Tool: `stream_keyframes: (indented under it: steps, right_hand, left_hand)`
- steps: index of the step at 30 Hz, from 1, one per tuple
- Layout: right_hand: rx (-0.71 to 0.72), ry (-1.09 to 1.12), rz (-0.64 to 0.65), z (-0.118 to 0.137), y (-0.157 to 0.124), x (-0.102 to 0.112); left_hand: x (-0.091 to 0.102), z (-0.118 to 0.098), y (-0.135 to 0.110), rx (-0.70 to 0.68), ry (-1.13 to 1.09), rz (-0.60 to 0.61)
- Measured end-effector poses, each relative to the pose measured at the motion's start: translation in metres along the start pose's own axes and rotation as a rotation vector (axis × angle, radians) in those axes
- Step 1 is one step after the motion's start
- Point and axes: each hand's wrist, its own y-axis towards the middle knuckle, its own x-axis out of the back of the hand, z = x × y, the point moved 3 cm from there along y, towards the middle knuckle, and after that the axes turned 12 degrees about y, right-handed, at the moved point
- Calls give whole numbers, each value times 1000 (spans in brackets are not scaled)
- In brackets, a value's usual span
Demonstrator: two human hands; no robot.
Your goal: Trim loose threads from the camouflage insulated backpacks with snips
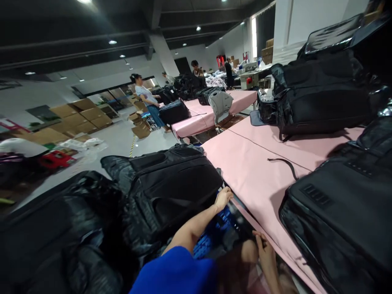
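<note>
My left hand reaches forward from a blue sleeve. Its fingers are curled on the far edge of a dark bag with a blue lining, which lies low between the tables. My right hand is at the bag's near right corner, with its fingers closed on the edge, right beside the rim of the pink table. A large black backpack lies just left of my left hand and touches the bag. What lies under my forearms is hidden.
Black backpacks sit on the pink table to the right, with a loose strap between them. More dark bags are heaped at the left. Farther off are a grey chair, cardboard boxes and people at another pink table.
</note>
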Motion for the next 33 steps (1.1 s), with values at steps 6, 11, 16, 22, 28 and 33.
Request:
stream_keyframes:
  steps: [6,11,16,22,28,33]
  right_hand:
    - [-55,3,7,15,9,-24]
    - [-50,-27,46,30,41,-66]
    - [3,-40,118,39,62,-94]
    - [-15,-79,110,36,58,-86]
    - [-26,-75,-29,35,47,-71]
    - [-27,17,-80,44,36,-77]
  left_hand:
    - [-16,-4,-34,93,-281,-162]
    - [-24,-14,-54,47,-424,-162]
    - [-19,-14,-57,28,-439,-153]
    - [-5,-4,-53,-78,-393,-39]
    - [-8,-17,-29,-284,-107,129]
    - [-34,-40,-15,-413,59,392]
